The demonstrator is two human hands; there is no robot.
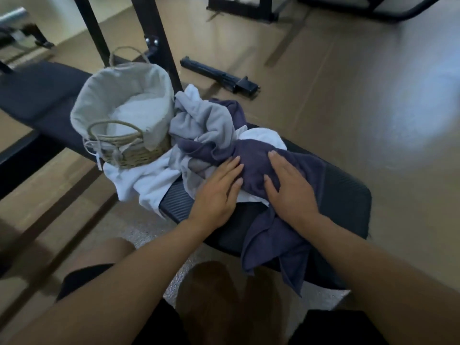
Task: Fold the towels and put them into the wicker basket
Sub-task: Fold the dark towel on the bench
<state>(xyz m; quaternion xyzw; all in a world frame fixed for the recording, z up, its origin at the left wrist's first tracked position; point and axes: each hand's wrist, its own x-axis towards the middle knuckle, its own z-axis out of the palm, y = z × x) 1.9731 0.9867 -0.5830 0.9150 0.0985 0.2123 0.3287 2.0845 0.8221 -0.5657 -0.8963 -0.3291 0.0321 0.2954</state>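
Note:
A heap of crumpled towels lies on a black padded bench [348,202]. A dark purple towel [271,235] is on top and hangs over the near edge. Behind it lie a grey towel [204,120] and a white towel [146,180]. My left hand [219,188] and my right hand [291,188] rest flat on the purple towel, fingers spread, gripping nothing. A wicker basket [134,153] with a pale cloth liner and rope handles stands left of the heap, touching it, with something white folded inside.
Black metal frame legs [159,41] rise just behind the basket. A black bar-shaped object [219,75] lies on the brown floor beyond the towels. More dark frame parts stand at the top of the view. My knees are below the bench.

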